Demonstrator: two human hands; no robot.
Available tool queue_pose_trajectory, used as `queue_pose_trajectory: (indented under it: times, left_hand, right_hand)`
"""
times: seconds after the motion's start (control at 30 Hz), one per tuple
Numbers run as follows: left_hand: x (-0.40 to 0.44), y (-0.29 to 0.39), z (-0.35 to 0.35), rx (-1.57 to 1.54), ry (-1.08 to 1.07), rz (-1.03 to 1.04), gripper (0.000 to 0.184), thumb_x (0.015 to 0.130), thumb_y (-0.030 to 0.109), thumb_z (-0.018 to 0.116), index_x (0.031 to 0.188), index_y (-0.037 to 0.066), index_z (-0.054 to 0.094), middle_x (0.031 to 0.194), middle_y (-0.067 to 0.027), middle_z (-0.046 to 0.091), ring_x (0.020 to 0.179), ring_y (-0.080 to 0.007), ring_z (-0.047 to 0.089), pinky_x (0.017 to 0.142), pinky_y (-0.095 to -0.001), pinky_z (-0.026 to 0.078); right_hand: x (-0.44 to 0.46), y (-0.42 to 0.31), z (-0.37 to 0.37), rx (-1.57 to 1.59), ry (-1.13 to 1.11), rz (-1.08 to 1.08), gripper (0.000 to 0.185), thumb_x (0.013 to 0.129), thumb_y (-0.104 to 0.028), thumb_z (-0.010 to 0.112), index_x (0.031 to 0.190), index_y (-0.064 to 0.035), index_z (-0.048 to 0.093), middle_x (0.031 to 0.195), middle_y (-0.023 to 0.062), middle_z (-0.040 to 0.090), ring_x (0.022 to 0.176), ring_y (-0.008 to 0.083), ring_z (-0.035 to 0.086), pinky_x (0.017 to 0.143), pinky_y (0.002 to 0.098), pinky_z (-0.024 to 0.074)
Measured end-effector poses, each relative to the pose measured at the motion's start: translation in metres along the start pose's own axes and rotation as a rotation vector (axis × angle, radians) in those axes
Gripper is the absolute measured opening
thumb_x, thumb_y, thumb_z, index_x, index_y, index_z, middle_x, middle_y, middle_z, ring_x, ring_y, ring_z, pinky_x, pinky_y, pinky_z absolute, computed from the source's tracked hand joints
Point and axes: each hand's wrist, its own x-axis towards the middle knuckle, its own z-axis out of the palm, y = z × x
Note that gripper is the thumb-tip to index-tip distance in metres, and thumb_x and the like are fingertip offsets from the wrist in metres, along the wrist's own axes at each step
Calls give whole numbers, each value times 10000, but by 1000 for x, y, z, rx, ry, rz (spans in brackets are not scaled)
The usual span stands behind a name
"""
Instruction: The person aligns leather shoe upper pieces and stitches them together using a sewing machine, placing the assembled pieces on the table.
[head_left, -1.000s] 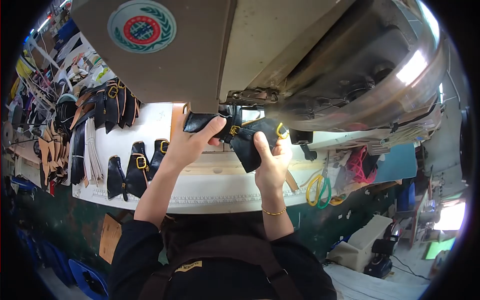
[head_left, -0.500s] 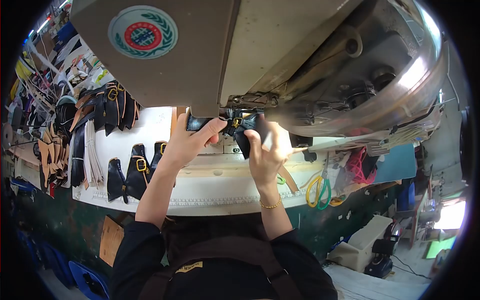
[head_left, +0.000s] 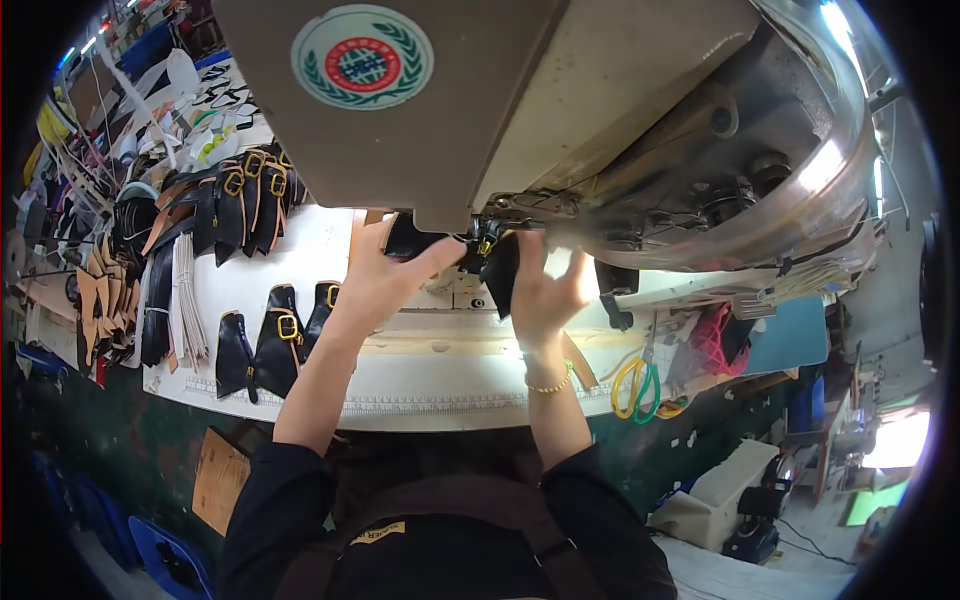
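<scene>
Under the head of a sewing machine [head_left: 400, 150] lies a black leather piece [head_left: 500, 272] with a gold buckle. My left hand [head_left: 385, 280] grips the piece's left part between thumb and fingers. On the other side, my right hand [head_left: 550, 295] rests against its right edge, thumb and fingers apart, the fingertips washed out by glare. The machine head hides the far side of the piece. Further left on the white table [head_left: 400, 385] are several similar black pieces [head_left: 277, 340], some with buckles.
Black straps with buckles [head_left: 235, 205] and tan leather pieces [head_left: 105, 290] are piled at the left. Yellow and green scissors [head_left: 638, 385] lie to the right, near pink netting [head_left: 722, 340] and a blue sheet [head_left: 790, 325]. The machine's clear guard [head_left: 800, 180] overhangs the right.
The black piece has moved away from me, under the machine head, and its buckled part has turned. My right hand has opened from its pinch. The whole view has shifted slightly.
</scene>
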Motion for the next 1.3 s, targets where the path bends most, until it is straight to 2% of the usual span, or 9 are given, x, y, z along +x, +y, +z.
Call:
queue_pose_trajectory:
  times: [0.1,0.27,0.43,0.47,0.6,0.63,0.77,1.07,1.3]
  left_hand:
    - [4,5,-6,-308,-102,-207,246,786,22,618,1019,-2,540,703,-70,571,521,-106,472,438,-211,376]
    - [3,4,-4,-414,-115,-274,202,807,-9,575,1005,8,539,683,-52,554,499,-92,442,415,-199,350]
    - [-2,0,2,-511,-85,-247,173,812,-14,559,983,7,538,662,-43,536,488,-81,425,417,-172,330]
    - [-2,-1,4,-508,-86,-248,173,812,-14,559,983,7,538,662,-43,536,488,-81,425,417,-172,330]
    - [2,-3,13,-518,16,-158,61,798,41,593,741,22,582,533,-9,485,431,-52,402,403,-159,334]
    - [5,-1,12,-519,15,-158,61,798,41,593,741,22,582,533,-9,485,431,-52,402,403,-159,334]
    - [16,10,2,-199,18,-367,143,836,13,521,977,11,545,714,-58,550,561,-90,475,449,-159,340]
    - [17,2,8,-220,180,-310,160,835,54,503,980,6,551,798,-71,558,635,-128,499,553,-223,383]
    - [16,-4,14,-163,254,-264,186,834,90,488,983,2,556,871,-82,564,701,-160,521,644,-278,421]
  right_hand:
    - [0,-8,-26,-261,-291,-381,353,657,-111,718,995,-61,626,873,38,611,776,160,544,665,273,449]
    - [5,-11,-43,-663,-589,-518,398,660,-53,659,1055,-50,614,961,60,610,829,166,540,676,305,459]
    - [20,8,-41,-670,-532,-670,402,645,24,605,1041,-41,615,1007,88,614,818,186,568,687,300,458]
    - [23,8,-39,-670,-530,-667,402,645,24,605,1041,-41,615,1007,88,614,818,186,568,687,300,458]
    - [38,7,-37,-638,-874,-150,425,645,69,576,1055,-36,612,1053,84,614,793,217,591,696,290,451]
    - [38,11,-39,-639,-873,-150,425,645,69,576,1055,-36,612,1053,84,614,793,217,591,696,290,451]
    - [37,41,-49,-388,-643,-678,460,619,63,593,1068,-35,609,1047,83,619,780,241,609,695,290,450]
    - [29,-2,-44,-412,-659,-672,552,556,32,632,1102,-36,597,1094,112,606,892,264,601,738,329,469]
    - [10,19,-49,-430,-642,-564,613,516,15,633,1125,-46,587,1131,125,589,933,275,585,795,340,463]
